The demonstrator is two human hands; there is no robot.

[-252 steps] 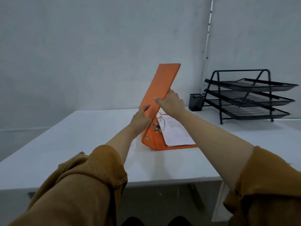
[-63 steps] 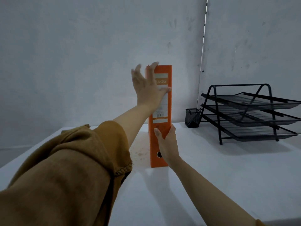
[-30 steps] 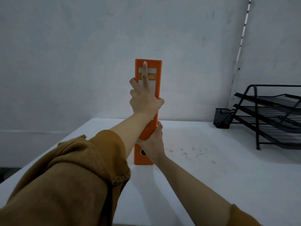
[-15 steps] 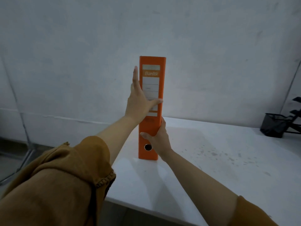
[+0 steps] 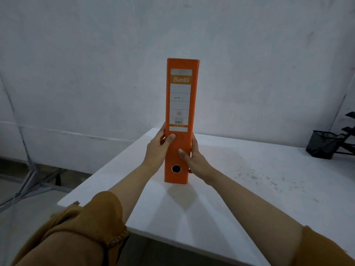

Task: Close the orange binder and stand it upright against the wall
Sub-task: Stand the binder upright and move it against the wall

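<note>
The orange binder [image 5: 180, 104] is closed and stands upright on the white table [image 5: 240, 198], its spine with the white label and finger hole facing me. It is near the table's far left corner, in front of the grey wall [image 5: 96, 64]; whether its back touches the wall is hidden. My left hand [image 5: 158, 148] grips its lower left side, thumb on the spine. My right hand [image 5: 194, 160] grips the lower right side, thumb on the spine just above the hole.
A black mesh pen cup [image 5: 319, 144] and part of a black wire tray rack [image 5: 348, 131] stand at the far right by the wall. The table's left edge is close to the binder, with floor and a metal stand [image 5: 26, 181] beyond it.
My left hand slid down from the upper spine to the binder's lower left side. Both hands now clasp its lower part. The view has shifted left.
</note>
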